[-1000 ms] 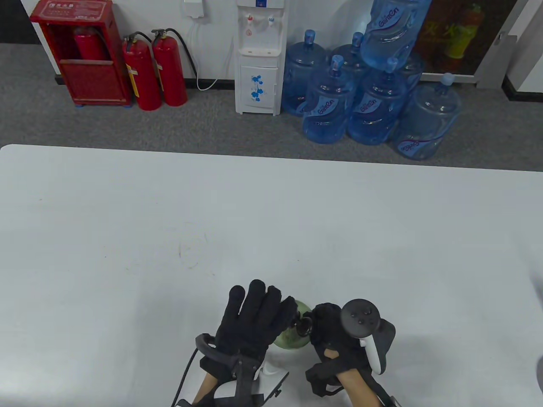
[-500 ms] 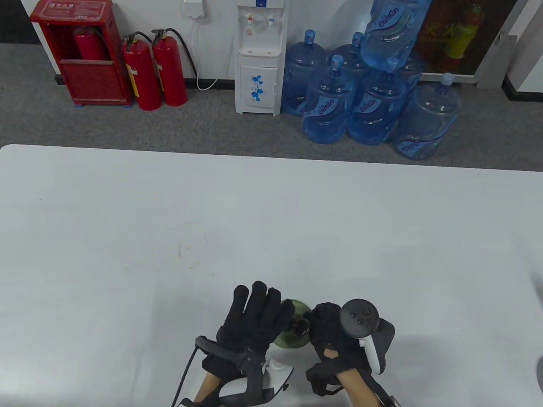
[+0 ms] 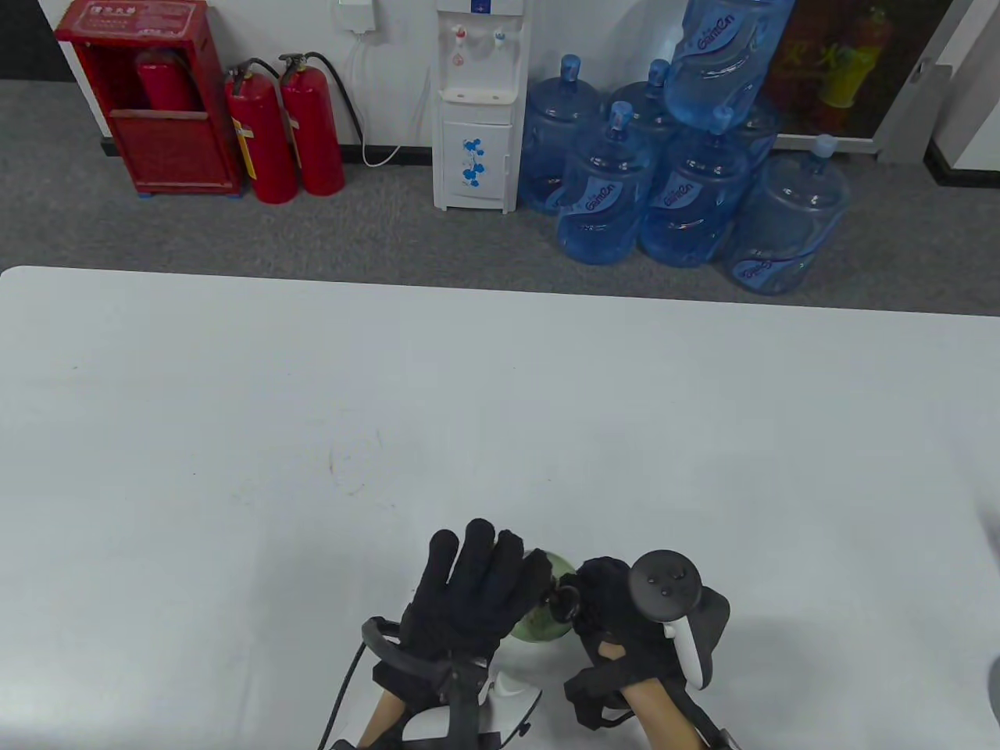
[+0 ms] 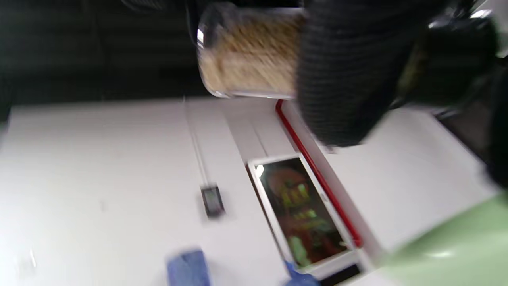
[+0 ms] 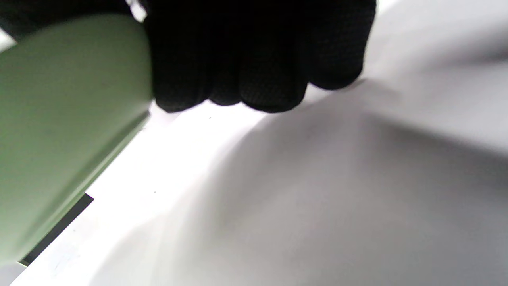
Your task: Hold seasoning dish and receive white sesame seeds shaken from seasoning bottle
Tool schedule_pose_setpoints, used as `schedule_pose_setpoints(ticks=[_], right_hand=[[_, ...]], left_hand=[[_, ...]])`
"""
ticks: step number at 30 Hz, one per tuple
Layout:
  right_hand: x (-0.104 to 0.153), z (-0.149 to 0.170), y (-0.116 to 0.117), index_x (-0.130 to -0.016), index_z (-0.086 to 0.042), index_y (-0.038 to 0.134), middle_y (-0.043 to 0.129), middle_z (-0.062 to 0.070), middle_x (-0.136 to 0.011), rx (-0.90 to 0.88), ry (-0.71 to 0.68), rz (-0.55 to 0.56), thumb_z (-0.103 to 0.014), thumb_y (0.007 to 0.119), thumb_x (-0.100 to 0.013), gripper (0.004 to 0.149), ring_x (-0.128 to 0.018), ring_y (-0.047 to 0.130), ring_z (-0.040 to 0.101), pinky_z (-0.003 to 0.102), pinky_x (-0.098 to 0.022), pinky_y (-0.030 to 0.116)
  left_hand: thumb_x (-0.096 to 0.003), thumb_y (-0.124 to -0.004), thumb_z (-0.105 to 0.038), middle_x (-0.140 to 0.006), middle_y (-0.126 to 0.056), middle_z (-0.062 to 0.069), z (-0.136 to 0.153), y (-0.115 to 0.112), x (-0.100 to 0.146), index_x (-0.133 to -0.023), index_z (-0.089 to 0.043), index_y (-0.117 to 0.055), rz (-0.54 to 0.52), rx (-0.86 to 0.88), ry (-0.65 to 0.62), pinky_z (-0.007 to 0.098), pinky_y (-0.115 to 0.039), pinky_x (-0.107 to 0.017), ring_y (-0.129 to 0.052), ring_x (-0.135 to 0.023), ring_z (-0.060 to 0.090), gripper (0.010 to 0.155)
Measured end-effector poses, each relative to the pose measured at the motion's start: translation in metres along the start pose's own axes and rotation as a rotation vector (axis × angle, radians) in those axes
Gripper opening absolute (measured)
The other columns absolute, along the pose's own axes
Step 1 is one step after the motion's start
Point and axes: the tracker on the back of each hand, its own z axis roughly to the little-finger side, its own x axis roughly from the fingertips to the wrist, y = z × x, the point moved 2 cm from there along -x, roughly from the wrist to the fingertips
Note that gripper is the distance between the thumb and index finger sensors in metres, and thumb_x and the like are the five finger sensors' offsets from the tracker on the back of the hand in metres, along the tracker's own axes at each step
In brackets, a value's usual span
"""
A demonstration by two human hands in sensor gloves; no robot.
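A pale green seasoning dish (image 3: 539, 623) is held just above the white table near its front edge. My left hand (image 3: 473, 582) lies over its left rim with the fingers stretched out; the grip underneath is hidden. My right hand (image 3: 605, 605) is closed in a fist around a clear seasoning bottle of pale sesame seeds. Its dark cap (image 3: 562, 600) points left over the dish. The left wrist view shows the bottle (image 4: 246, 55) with a gloved finger (image 4: 345, 71) across it, and the dish (image 4: 448, 246) at the lower right. The right wrist view shows the dish (image 5: 59, 119) beside my curled fingers (image 5: 254, 59).
The white table (image 3: 500, 422) stretches far ahead and to both sides. Behind its far edge stand a water dispenser (image 3: 478, 101), several blue water jugs (image 3: 672, 180) and red fire extinguishers (image 3: 285, 125) on the floor.
My left hand has shifted slightly right over the dish and its wrist has turned a little. The bottle's cap has bobbed slightly over the dish. The right hand stays in place.
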Motion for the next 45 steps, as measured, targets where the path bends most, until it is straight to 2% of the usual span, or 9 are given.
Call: schedule_pose_setpoints(ticks=[14, 17, 20, 23, 33, 36, 39, 42, 45], right_hand=[[0.000, 0.000, 0.003, -0.066, -0.022, 0.091, 0.080, -0.005, -0.091, 0.018, -0.003, -0.009, -0.053, 0.084, -0.045, 0.038, -0.075, 0.090, 0.021, 0.038, -0.058, 0.080], [0.001, 0.000, 0.003, -0.066, -0.021, 0.091, 0.080, -0.005, -0.091, 0.004, 0.002, -0.013, -0.053, 0.084, -0.045, 0.038, -0.075, 0.090, 0.021, 0.039, -0.058, 0.080], [0.000, -0.002, 0.005, -0.066, -0.022, 0.091, 0.080, -0.006, -0.091, 0.033, -0.010, -0.010, -0.053, 0.084, -0.045, 0.038, -0.075, 0.091, 0.021, 0.038, -0.058, 0.080], [0.001, -0.001, 0.005, -0.066, -0.021, 0.091, 0.081, -0.005, -0.091, 0.013, -0.002, -0.014, -0.053, 0.084, -0.045, 0.038, -0.075, 0.090, 0.021, 0.039, -0.058, 0.080], [0.000, 0.000, 0.004, -0.066, -0.022, 0.091, 0.081, -0.006, -0.091, 0.036, -0.006, -0.003, -0.053, 0.084, -0.045, 0.038, -0.075, 0.091, 0.020, 0.038, -0.058, 0.080], [0.000, 0.001, 0.002, -0.066, -0.022, 0.092, 0.081, -0.005, -0.091, 0.006, 0.002, -0.007, -0.053, 0.084, -0.045, 0.038, -0.075, 0.090, 0.021, 0.039, -0.058, 0.080], [-0.001, 0.001, 0.003, -0.066, -0.022, 0.091, 0.081, -0.006, -0.091, 0.031, -0.005, -0.002, -0.053, 0.084, -0.045, 0.038, -0.075, 0.090, 0.021, 0.038, -0.058, 0.080], [0.000, 0.002, 0.004, -0.066, -0.022, 0.092, 0.081, -0.005, -0.091, 0.017, 0.005, -0.010, -0.053, 0.084, -0.045, 0.038, -0.075, 0.090, 0.021, 0.039, -0.058, 0.080], [-0.002, 0.002, 0.004, -0.066, -0.022, 0.091, 0.081, -0.005, -0.091, 0.037, -0.006, -0.001, -0.053, 0.084, -0.045, 0.039, -0.075, 0.091, 0.021, 0.038, -0.058, 0.080]], left_hand=[[-0.0343, -0.107, -0.041, -0.103, -0.069, -0.022, -0.007, -0.010, 0.005, -0.086, -0.060, -0.073, 0.073, -0.177, -0.064, 0.058, -0.047, -0.084, -0.068, -0.107, 0.020, 0.064], [-0.0352, -0.106, -0.044, -0.102, -0.067, -0.021, 0.005, 0.017, 0.003, -0.087, -0.060, -0.071, -0.143, -0.106, 0.004, 0.056, -0.051, -0.081, -0.067, -0.106, 0.020, 0.065], [-0.0349, -0.107, -0.040, -0.103, -0.068, -0.021, -0.007, -0.009, 0.005, -0.086, -0.059, -0.073, 0.080, -0.157, -0.045, 0.058, -0.046, -0.084, -0.066, -0.108, 0.021, 0.065], [-0.0348, -0.106, -0.045, -0.102, -0.067, -0.023, 0.004, 0.016, 0.003, -0.086, -0.061, -0.070, -0.143, -0.142, -0.009, 0.055, -0.052, -0.081, -0.068, -0.106, 0.019, 0.065], [-0.0335, -0.107, -0.044, -0.101, -0.070, -0.025, -0.008, -0.013, 0.004, -0.086, -0.061, -0.072, 0.091, -0.179, -0.079, 0.057, -0.049, -0.084, -0.067, -0.108, 0.018, 0.065], [-0.0343, -0.106, -0.045, -0.101, -0.069, -0.025, 0.008, 0.016, 0.002, -0.086, -0.060, -0.071, -0.122, -0.048, 0.020, 0.055, -0.053, -0.082, -0.069, -0.106, 0.018, 0.064], [-0.0344, -0.107, -0.040, -0.102, -0.070, -0.024, -0.005, -0.009, 0.004, -0.086, -0.059, -0.073, 0.088, -0.132, -0.051, 0.057, -0.048, -0.084, -0.067, -0.107, 0.020, 0.065], [-0.0337, -0.106, -0.046, -0.101, -0.070, -0.026, 0.003, 0.014, 0.002, -0.086, -0.062, -0.071, -0.114, -0.144, -0.034, 0.055, -0.054, -0.082, -0.070, -0.106, 0.017, 0.064], [-0.0353, -0.107, -0.037, -0.103, -0.068, -0.023, -0.004, -0.005, -0.001, -0.086, -0.059, -0.074, 0.067, -0.047, -0.020, 0.058, -0.045, -0.084, -0.064, -0.109, 0.021, 0.064]])
